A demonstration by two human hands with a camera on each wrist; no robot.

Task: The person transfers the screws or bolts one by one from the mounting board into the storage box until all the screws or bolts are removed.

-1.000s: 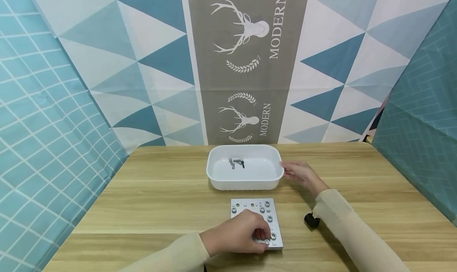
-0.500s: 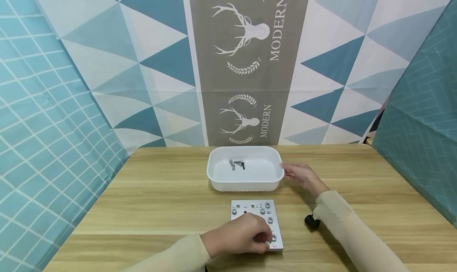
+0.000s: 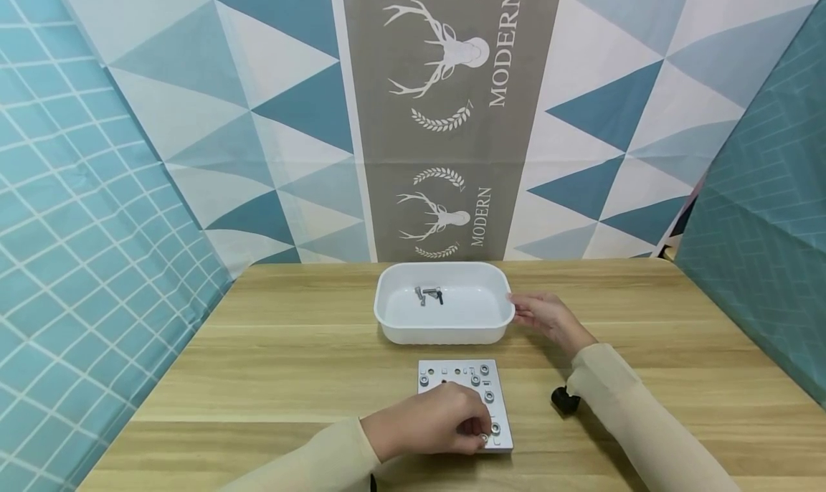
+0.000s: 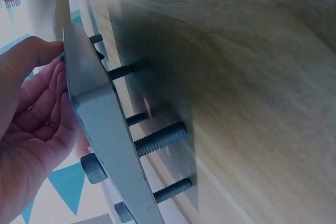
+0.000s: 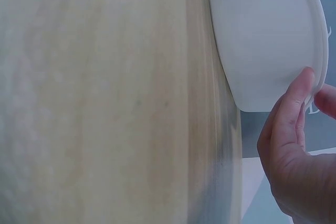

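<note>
My left hand (image 3: pixel 439 420) is over the near part of a silver metal plate (image 3: pixel 503 440). Its thumb and fingertips pinch a small screw (image 4: pixel 62 56) at the plate's near right corner, the head mostly covered by the fingers. Other socket-head screws, such as one with a thick knurled head (image 4: pixel 93 168), sit in the plate, and their threaded shanks (image 4: pixel 160 139) stick out beneath it. Farther back, my right hand (image 3: pixel 545 318) grips the right rim of a white plastic basin (image 3: pixel 445 336), thumb on one side of the wall and fingers on the other.
Several loose screws (image 3: pixel 429 294) lie in the left part of the basin. A small black object (image 3: pixel 565 400) is on the wooden table (image 3: pixel 271 377) beside the right sleeve. Patterned cloth (image 3: pixel 439 119) hangs behind the table and along both sides.
My left fingertips have shifted slightly to the right, covering more of the small screw. The right hand keeps its hold on the basin, which stays in place.
</note>
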